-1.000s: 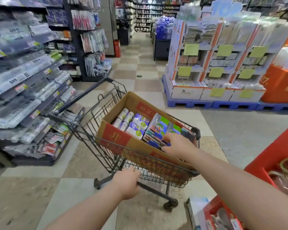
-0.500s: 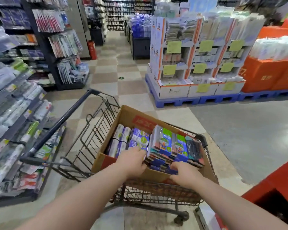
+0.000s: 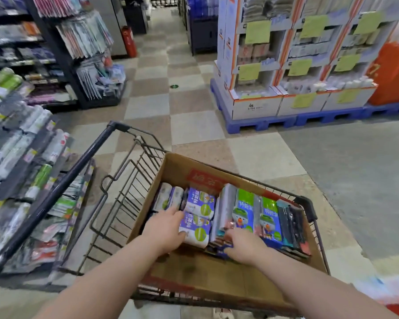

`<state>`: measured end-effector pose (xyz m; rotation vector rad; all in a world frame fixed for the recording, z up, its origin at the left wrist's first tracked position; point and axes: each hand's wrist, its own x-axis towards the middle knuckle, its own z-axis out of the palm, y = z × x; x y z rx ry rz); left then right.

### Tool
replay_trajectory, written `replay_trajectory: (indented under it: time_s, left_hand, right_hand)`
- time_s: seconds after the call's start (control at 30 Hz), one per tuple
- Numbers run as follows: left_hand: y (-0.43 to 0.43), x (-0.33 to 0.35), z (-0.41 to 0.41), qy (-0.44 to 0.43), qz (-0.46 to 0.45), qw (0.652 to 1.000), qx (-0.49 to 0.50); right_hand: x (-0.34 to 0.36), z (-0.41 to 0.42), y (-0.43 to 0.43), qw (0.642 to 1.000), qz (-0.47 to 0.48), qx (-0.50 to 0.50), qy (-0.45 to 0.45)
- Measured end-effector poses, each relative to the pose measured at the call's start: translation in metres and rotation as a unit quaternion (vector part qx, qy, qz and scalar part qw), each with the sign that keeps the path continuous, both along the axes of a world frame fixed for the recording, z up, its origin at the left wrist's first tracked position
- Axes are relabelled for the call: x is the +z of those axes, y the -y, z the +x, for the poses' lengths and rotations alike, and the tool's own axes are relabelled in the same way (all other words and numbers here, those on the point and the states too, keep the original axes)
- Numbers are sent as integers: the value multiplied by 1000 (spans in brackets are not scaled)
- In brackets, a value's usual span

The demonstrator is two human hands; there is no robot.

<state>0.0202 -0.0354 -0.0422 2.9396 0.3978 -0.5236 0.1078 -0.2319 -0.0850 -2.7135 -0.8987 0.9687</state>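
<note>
A wire shopping cart (image 3: 115,203) stands in front of me with a brown cardboard box (image 3: 217,277) inside it. The box holds purple-and-white packs (image 3: 199,211), green-and-blue packs with a cartoon figure (image 3: 244,210) and dark packs (image 3: 291,226) at the right. My left hand (image 3: 165,231) reaches into the box and grips the near end of a purple-and-white pack, thumb on top. My right hand (image 3: 242,246) holds the near end of the stack of green-and-blue packs. Its fingertips are hidden under the packs.
Shelves of packaged goods (image 3: 21,157) line the left side, close to the cart handle (image 3: 62,187). A pallet display with yellow tags (image 3: 286,65) stands at the right back. A red fire extinguisher (image 3: 128,41) stands by a pillar. Checkered floor (image 3: 189,88) runs ahead.
My left hand left the cart's front rail and went into the box onto the purple-and-white pack. My right hand stayed at the packs' near end. The view came closer to the cart.
</note>
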Motion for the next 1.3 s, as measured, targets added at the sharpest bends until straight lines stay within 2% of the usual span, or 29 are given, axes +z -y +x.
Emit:
replay_trajectory:
  time_s: [0.37,0.57,0.83,1.03,1.17,1.3]
  left_hand:
    - [-20,-74,24,-79,-94,981,149]
    - [-24,-90,27,-86,-118,963,225]
    - [-29,-104,28,-94,-163,925,329]
    - [-29,-107,34,-93,-166,915,355]
    - [-27,-109,32,-89,-188,906,368]
    - [-26,-106,31,-52,-243,871,424]
  right_hand:
    - [-72,57,-101,989,-5,132,-61]
    - [-104,61,-121,992,17,111,-57]
    - [-123,59,-116,988,28,152,11]
    - [-117,62,-115,991,66,111,-27]
    - [-115,59,-115,991,56,109,-45]
    - [-101,62,-115,990,57,81,-105]
